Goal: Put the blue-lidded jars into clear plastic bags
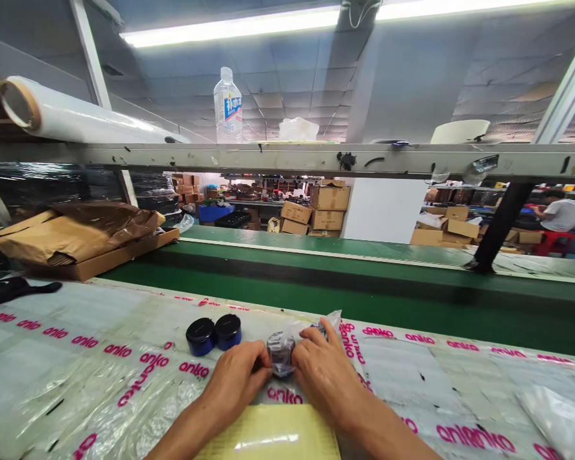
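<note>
- From my remote seat, I see my left hand (237, 374) with thumb and forefinger closed on the near left edge of a bagged dark piece (281, 351).
- My right hand (323, 367) has its fingers curled against that piece's right side, so it is held between both hands, over the covered tabletop (397, 383).
- Something bluish in clear plastic (322, 329) sits by my right fingers; they partly hide it, so I can't tell whether they grip it too.
- Left of the held piece, a black-topped blue container (200, 337) stands touching its twin (229, 331).
- A glossy yellow sheet (273, 437) lies between my forearms, below the piece.
- Beyond the tabletop I have a green belt (287, 281), with a cardboard tray (119, 257) at its left.
- Above, a clear bottle (229, 115) stands upright on the shelf (278, 155).
</note>
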{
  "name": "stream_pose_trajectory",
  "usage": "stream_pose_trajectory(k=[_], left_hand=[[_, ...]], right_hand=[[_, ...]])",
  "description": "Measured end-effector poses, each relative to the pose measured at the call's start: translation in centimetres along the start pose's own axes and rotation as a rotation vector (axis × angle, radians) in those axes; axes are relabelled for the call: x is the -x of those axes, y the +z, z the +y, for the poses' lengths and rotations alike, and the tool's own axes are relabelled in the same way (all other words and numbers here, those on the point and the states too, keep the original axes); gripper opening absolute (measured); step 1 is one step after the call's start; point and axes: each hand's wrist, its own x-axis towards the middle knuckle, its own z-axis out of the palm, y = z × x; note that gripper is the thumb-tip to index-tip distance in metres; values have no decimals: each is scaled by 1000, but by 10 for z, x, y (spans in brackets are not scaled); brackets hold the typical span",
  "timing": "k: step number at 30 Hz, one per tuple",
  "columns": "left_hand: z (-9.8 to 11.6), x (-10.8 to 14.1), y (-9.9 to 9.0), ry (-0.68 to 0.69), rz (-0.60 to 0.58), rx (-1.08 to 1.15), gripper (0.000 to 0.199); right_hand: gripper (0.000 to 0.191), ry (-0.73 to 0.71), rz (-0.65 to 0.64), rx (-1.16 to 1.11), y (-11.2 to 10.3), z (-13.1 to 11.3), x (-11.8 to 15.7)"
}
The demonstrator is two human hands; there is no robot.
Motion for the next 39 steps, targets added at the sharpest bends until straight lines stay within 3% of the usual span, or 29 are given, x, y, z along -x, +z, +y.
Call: stream_pose_trajectory(k=[4,8,13,16,21,28,34,39], left_hand=[[2,-2,-4,-29,-11,18,4],[3,-3,-6,-36,14,83,8],[2,-6,-7,-130,61,203,17],[4,-9,-6,-181,126,239,15],[13,-17,-10,-214,227,230,10],[19,-25,-13,-207,303,145,25],[24,-18,-10,-179,182,94,33],[34,-10,-5,-119,198,70,35]], right_hand=[[19,-55,-51,-3,1,3,-2],[19,-73,20,10,-2,-2,2],[17,30,159,-171,-5,-4,-2],[18,127,166,-232,-7,0,-11],[21,167,194,-104,-16,5,-31],[22,192,136,-15,-28,16,-48],[20,209,109,-78,-44,18,-42],[26,151,40,-166,-52,13,-31]])
